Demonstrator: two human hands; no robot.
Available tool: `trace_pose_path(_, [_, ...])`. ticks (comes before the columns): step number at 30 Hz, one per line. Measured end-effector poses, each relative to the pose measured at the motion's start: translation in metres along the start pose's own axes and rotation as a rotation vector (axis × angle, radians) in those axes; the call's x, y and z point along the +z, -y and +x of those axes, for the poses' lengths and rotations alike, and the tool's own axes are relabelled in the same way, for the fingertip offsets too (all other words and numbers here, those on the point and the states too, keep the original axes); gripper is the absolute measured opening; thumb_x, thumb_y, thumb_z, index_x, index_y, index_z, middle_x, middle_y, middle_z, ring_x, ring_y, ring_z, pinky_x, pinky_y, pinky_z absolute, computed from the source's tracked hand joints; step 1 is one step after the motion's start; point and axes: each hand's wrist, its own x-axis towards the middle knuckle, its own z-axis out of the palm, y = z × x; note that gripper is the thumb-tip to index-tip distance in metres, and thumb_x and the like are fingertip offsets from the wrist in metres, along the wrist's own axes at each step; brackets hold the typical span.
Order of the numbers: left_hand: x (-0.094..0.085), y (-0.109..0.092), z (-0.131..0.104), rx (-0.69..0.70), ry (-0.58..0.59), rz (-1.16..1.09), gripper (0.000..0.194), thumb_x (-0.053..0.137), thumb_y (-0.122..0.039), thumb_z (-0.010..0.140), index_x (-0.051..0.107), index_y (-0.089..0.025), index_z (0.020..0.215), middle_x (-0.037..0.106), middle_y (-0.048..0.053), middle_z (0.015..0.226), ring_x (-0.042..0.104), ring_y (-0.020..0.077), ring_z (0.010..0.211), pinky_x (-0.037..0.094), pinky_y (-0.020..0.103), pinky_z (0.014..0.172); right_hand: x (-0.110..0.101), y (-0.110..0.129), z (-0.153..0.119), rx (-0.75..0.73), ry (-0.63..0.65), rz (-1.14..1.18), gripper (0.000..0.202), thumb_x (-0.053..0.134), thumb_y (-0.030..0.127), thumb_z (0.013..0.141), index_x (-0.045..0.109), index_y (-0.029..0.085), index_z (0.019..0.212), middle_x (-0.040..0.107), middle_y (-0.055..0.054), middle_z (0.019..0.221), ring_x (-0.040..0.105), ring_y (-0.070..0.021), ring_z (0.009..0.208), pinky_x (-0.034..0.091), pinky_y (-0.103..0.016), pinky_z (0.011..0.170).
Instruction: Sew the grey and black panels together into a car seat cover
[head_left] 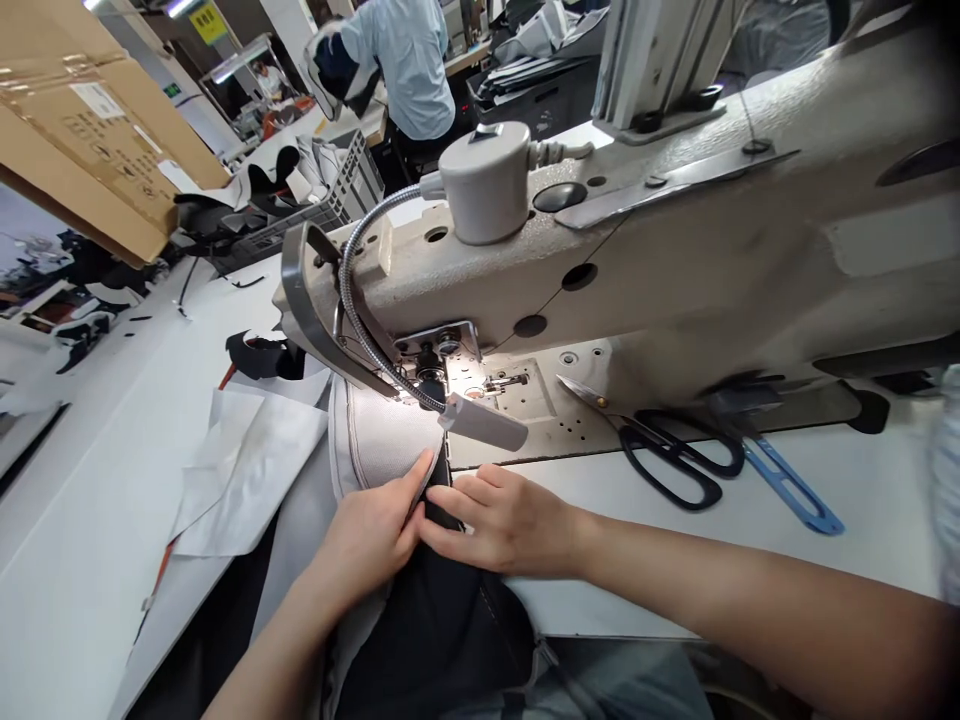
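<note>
A grey and black fabric piece (394,432) lies under the needle area of a sewing machine (675,290), its black part hanging over the table edge toward my lap. My left hand (379,525) pinches the fabric's edge, thumb and fingers pressed together on the grey side. Close against it, my right hand (502,520) has its fingers curled on the black side of the same edge. A small lamp (487,422) on a bendy metal neck lights the stitching spot just beyond my hands. The needle itself is hidden behind the lamp and presser parts.
Black-handled scissors (667,455) and a blue tool (795,487) lie right of my hands. Loose grey fabric pieces (247,460) spread on the left. Behind stand a grey crate (352,180), a cardboard box (97,130) and a person in a light blue shirt (412,70).
</note>
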Motion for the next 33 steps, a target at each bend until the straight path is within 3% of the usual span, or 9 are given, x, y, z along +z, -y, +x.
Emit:
trace_pose_path(2, [-0.007,-0.002,-0.001,-0.004,0.028,0.040,0.061,0.031,-0.016,0.090,0.018,-0.027,0.148,0.067,0.004,0.107,0.066,0.0205,0.088,0.047,0.028,0.069,0.005,0.003,0.007,-0.034,0.008,-0.037,0.021,0.045,0.011,0.088,0.060,0.011,0.103,0.059,-0.004,0.074,0.048,-0.0144,0.059,0.025,-0.030,0.050])
trace_pose_path(8, [-0.031,-0.021,-0.002,-0.071,0.162,0.178,0.062,0.030,-0.012,0.089,0.017,-0.022,0.149,0.067,0.006,0.097,0.066,0.0209,0.082,0.047,0.028,0.067,0.009,0.001,0.011,-0.072,0.008,-0.076,0.016,0.046,0.008,0.083,0.056,0.014,0.073,0.054,-0.003,0.060,0.043,-0.0136,0.049,0.019,-0.030,0.045])
trace_pose_path(12, [-0.025,-0.023,0.004,-0.015,0.223,0.179,0.064,0.030,-0.013,0.089,0.011,-0.018,0.150,0.066,0.009,0.100,0.066,0.0228,0.082,0.048,0.030,0.067,0.011,-0.002,0.003,0.002,0.104,-0.040,0.016,0.046,0.006,0.081,0.056,0.015,0.073,0.059,-0.004,0.066,0.044,-0.0131,0.047,0.021,-0.031,0.045])
trace_pose_path(21, [-0.023,-0.012,0.009,0.016,0.267,0.139,0.063,0.029,-0.013,0.088,0.014,-0.018,0.149,0.067,0.008,0.092,0.066,0.0226,0.078,0.048,0.031,0.068,0.014,0.001,0.000,0.079,0.062,-0.036,0.018,0.046,0.010,0.087,0.064,0.012,0.088,0.069,-0.010,0.088,0.047,-0.0105,0.049,0.024,-0.029,0.045])
trace_pose_path(27, [-0.027,-0.008,0.026,0.041,0.206,0.171,0.054,0.029,-0.013,0.087,0.033,-0.018,0.141,0.067,0.009,0.092,0.067,0.0243,0.076,0.049,0.031,0.064,0.015,-0.005,0.000,0.139,0.111,-0.054,0.025,0.045,0.009,0.087,0.067,0.012,0.098,0.069,-0.010,0.106,0.051,-0.0122,0.054,0.036,-0.029,0.046])
trace_pose_path(33, [-0.036,0.002,0.049,0.096,0.112,0.223,0.049,0.030,-0.014,0.086,0.042,-0.016,0.133,0.067,0.010,0.088,0.066,0.0232,0.076,0.050,0.031,0.066,0.020,-0.011,0.009,0.283,0.105,-0.022,0.031,0.042,0.005,0.087,0.065,0.012,0.106,0.069,-0.009,0.106,0.063,-0.0139,0.084,0.048,-0.023,0.068])
